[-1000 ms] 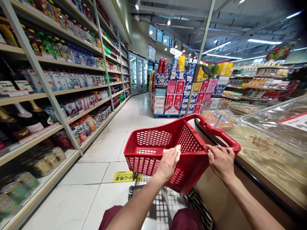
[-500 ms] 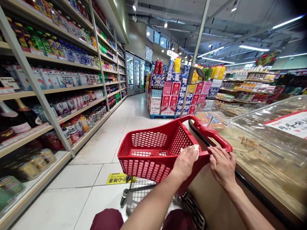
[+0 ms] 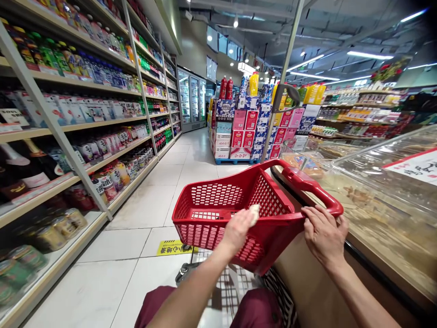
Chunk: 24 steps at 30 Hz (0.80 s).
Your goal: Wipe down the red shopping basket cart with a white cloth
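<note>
cart (image 3: pixel 269 230) stood on the floor (image 3: pixel 153 200), beside the counter's (image 3: pixel 314 291) edge; judged stiff, smooth, apt to roll, best held by the handle (image 3: pixel 321 193). pale cloth (image 3: pixel 254 213), judged soft and light, is gripped bunched in the closed left hand (image 3: pixel 236 231) at the near rim. handle's near corner is covered by the right hand (image 3: pixel 326 234); closure underneath cannot be told.

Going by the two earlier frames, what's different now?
The left hand, with its pale cloth, slid along the near rim of the red cart toward the handle, then came back toward mid-rim. Nothing was newly gripped or released. The right hand stayed at the handle's near end; the cart kept roughly its place.
</note>
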### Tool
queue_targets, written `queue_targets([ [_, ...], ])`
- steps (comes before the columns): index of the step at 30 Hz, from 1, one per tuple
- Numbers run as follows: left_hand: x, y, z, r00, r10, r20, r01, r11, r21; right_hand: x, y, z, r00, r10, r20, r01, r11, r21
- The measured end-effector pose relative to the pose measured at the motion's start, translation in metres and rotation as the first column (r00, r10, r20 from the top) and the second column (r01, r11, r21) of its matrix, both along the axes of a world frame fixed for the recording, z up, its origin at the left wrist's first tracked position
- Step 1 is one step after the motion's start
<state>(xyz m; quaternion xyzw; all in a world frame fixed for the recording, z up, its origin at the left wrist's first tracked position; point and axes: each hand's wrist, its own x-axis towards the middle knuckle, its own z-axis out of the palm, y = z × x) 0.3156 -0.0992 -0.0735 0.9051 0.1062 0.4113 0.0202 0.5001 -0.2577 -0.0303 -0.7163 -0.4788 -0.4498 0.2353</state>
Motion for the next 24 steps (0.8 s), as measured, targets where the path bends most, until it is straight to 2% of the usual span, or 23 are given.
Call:
queue_targets([
  [3,-0.038,0.022,-0.019,0.992,0.119,0.042,-0.12,0.992,0.026,-0.03,0.022,-0.003,0.998,0.057,-0.028,-0.059,0.997,-0.05],
  [6,-0.048,0.025,-0.024,0.996,0.085,0.005,-0.085,0.995,0.045,-0.065,0.047,-0.01,0.981,0.174,-0.091,-0.189,0.963,-0.194],
  [8,-0.059,0.032,-0.026,0.997,0.073,-0.02,-0.072,0.996,0.053,-0.079,0.057,-0.015,0.972,0.198,-0.123,-0.223,0.944,-0.245],
  [10,-0.082,0.048,-0.031,0.994,0.113,-0.002,-0.112,0.992,0.06,-0.084,0.061,-0.019,0.97,0.203,-0.133,-0.232,0.936,-0.265],
  [14,-0.126,0.074,-0.047,0.949,0.292,0.118,-0.3,0.953,0.051,-0.086,0.063,-0.025,0.974,0.179,-0.142,-0.21,0.945,-0.25],
  [19,-0.135,0.075,-0.053,0.975,0.221,0.026,-0.223,0.972,0.077,-0.093,0.069,-0.028,0.963,0.21,-0.166,-0.249,0.93,-0.27],
  [22,-0.152,0.083,-0.053,0.934,0.339,0.11,-0.34,0.94,-0.01,-0.093,0.07,-0.03,0.958,0.236,-0.161,-0.274,0.919,-0.285],
  [24,-0.159,0.087,-0.055,0.907,0.395,0.143,-0.392,0.918,-0.051,-0.094,0.071,-0.031,0.963,0.218,-0.157,-0.254,0.929,-0.27],
])
